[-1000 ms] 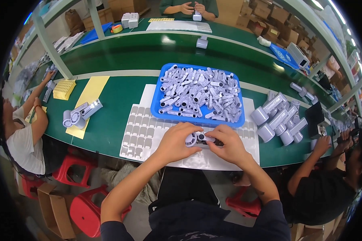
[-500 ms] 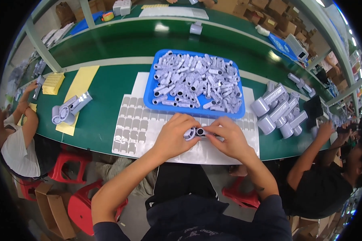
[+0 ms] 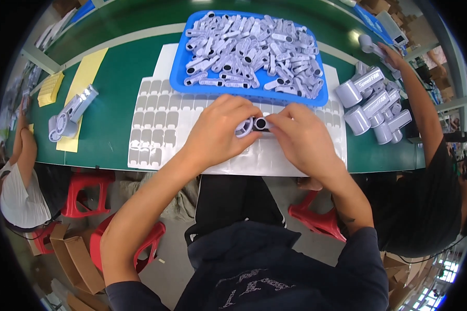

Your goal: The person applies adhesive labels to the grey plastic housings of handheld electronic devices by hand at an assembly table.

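My left hand [image 3: 220, 127] is closed around a light grey plastic fan body, its round ring end [image 3: 244, 127] showing between fingers and thumb. Beside that ring sits a small part with a dark round face [image 3: 260, 123], which my right hand [image 3: 308, 137] pinches with thumb and fingers. My fingers cover much of both. Under my hands lies a glossy white sheet [image 3: 228, 165] with rows of grey labels. Just beyond, a blue tray [image 3: 244, 93] holds a heap of small light grey plastic parts [image 3: 264, 49] with dark round spots.
Several grey fan bodies [image 3: 371, 85] are piled right of the sheet. More fan bodies [image 3: 67, 122] lie on yellow paper [image 3: 91, 72] at the left, near a yellow stack [image 3: 51, 88]. At the right, a co-worker's arm [image 3: 423, 88] reaches over the bench. Red stools [image 3: 87, 193] stand below.
The whole view has shifted, so the tray and bench sit higher. My hands keep the same hold. The right-hand co-worker's arm has stretched forward to a grey part at the back.
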Motion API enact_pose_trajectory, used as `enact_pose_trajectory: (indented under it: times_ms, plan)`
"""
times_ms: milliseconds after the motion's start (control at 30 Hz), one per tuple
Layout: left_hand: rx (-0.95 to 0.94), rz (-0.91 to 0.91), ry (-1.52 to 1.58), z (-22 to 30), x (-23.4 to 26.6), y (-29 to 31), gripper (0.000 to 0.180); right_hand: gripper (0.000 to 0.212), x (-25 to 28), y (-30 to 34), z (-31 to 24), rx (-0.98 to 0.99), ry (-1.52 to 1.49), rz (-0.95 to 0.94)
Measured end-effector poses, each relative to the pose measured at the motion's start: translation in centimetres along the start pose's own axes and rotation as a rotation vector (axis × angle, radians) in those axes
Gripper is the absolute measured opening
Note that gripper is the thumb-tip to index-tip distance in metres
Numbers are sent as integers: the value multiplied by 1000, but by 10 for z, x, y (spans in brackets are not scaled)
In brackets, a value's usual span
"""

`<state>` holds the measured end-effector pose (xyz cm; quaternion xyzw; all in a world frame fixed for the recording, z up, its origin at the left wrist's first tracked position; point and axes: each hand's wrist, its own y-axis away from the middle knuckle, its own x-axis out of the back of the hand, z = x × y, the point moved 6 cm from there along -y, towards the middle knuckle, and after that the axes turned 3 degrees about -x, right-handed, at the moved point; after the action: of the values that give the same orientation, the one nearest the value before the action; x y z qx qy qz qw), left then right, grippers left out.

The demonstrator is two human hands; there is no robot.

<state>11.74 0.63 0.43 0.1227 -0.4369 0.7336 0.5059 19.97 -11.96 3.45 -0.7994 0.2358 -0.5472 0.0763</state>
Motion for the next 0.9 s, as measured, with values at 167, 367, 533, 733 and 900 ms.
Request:
enact_pose_trajectory:
  times_ms: [167, 367, 533, 733, 900]
  plan:
    - [-53, 44, -26, 1, 2, -1, 33, 23, 0, -4, -6, 10, 131, -33]
    - [-139, 21, -109, 8, 6, -4, 32, 17, -3, -6, -4, -24, 168, -82]
    - [-175, 157, -242, 14, 0, 24, 34, 15, -7, 12, 11, -89, -195, -44]
    - [-146, 178, -235, 39, 2, 38, 25, 41, -25, 26, 33, -171, -627, -267]
    - [-15, 114, -189, 33, 3, 24, 31, 44, -23, 24, 24, 16, -462, -128]
